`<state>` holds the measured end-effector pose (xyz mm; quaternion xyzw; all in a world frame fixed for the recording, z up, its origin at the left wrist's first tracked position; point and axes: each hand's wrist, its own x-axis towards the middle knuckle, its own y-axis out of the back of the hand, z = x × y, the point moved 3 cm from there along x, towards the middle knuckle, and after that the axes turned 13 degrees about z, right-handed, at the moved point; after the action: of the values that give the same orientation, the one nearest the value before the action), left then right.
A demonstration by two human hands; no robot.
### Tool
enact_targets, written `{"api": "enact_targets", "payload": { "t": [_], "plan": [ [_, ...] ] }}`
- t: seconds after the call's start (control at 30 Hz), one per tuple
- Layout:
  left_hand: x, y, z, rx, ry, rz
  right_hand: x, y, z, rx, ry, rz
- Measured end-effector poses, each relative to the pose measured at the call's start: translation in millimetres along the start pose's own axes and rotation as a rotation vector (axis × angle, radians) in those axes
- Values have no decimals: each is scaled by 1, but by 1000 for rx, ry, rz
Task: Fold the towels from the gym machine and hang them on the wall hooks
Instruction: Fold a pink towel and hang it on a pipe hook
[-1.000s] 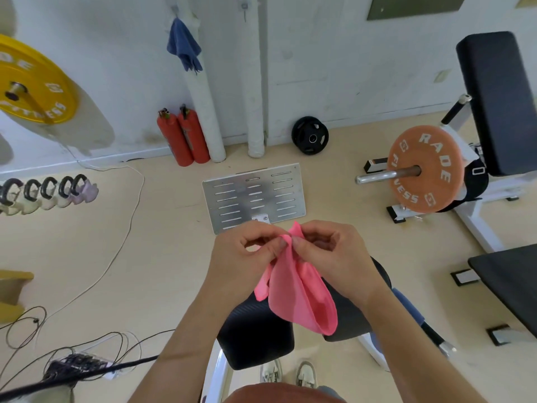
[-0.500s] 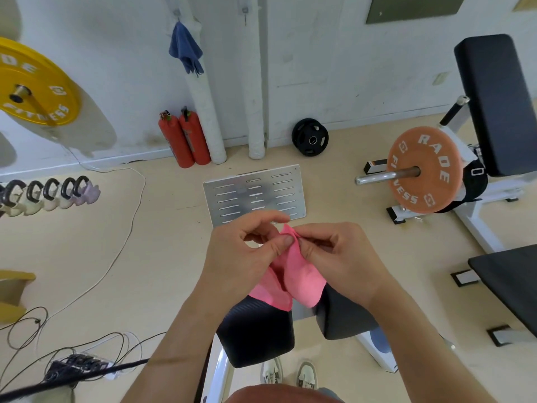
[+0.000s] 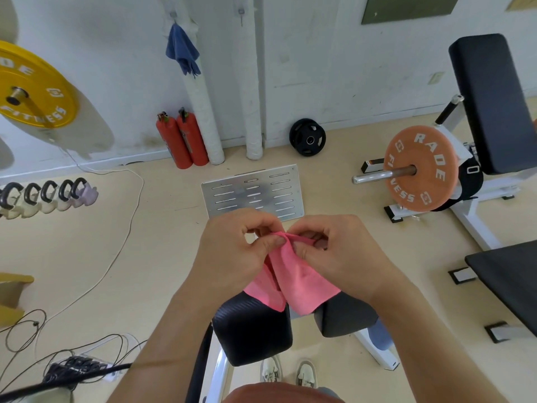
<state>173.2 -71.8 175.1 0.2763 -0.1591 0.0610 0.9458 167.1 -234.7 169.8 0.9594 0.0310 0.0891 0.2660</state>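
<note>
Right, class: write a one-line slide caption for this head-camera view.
Mid-fold, the left hand and right hand pinch the pink towel above black machine pads; a blue towel hangs from a wall hook.

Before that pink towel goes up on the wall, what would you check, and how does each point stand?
1. Both hands grip it: left hand and right hand pinch the pink towel at its top edge. Ok.
2. Fold finished: it hangs in two separate flaps and looks unfinished. Not ok.
3. Free hook: the wall hook right of the blue towel looks bare. Ok.
4. Clear walk to the hook: a metal plate lies in between. Not ok, step around.
5. More towels left on the machine: cannot tell.
</note>
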Motion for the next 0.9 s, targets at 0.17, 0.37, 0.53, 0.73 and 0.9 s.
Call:
{"api": "enact_targets", "payload": {
  "t": [0.17,0.37,0.53,0.73,0.9],
  "plan": [
    [8,16,-9,24,-5,214,16,8,56,-322,-154,-66],
    [14,33,-55,77,184,409,18,31,119,-598,-327,-91],
    [8,31,-83,72,308,470,18,42,129,-319,-528,-33],
    [7,29,-107,-86,411,390,24,56,115,86,-715,-196],
    [6,26,-116,-204,478,211,39,67,113,-319,-669,-231]
  ]
}}
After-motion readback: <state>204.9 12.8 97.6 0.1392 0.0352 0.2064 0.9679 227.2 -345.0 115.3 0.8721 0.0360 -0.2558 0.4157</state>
